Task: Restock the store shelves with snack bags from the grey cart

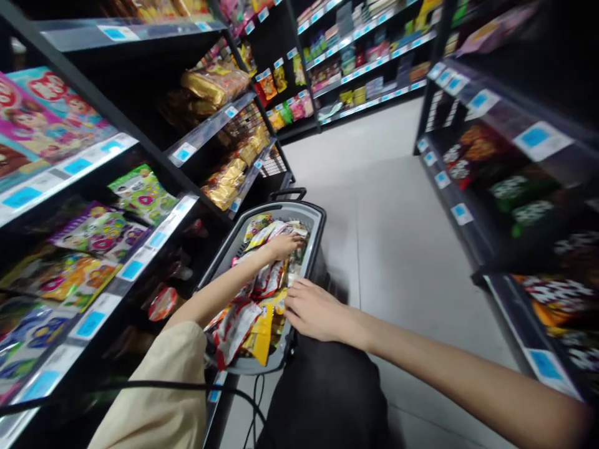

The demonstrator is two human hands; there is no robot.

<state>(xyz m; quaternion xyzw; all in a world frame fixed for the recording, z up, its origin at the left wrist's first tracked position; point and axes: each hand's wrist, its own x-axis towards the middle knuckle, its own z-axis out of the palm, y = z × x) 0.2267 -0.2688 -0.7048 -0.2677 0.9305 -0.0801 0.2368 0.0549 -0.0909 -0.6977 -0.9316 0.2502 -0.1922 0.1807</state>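
Note:
A grey shopping basket (319, 234) with a black rim stands on the floor in front of me, heaped with snack bags. Inside it, my left hand (282, 246) lies over the packets near the far right side, fingers stretched out and open. My right hand (314, 310) reaches over the basket's right edge, its fingers bent and close together. Those fingertips touch the contents beside a yellow snack bag (262, 330); what they hold, if anything, is hidden. A red and white snack bag (236, 327) lies at the near end, left of the yellow one.
Shelves on the left carry candy bags (100, 231) and gold-wrapped packs (231, 178). Dark snack bags (526, 199) fill the right shelf (461, 212). A pale tiled floor (388, 187) runs between them to a back shelf (369, 78). A black cable (163, 385) crosses the lower left.

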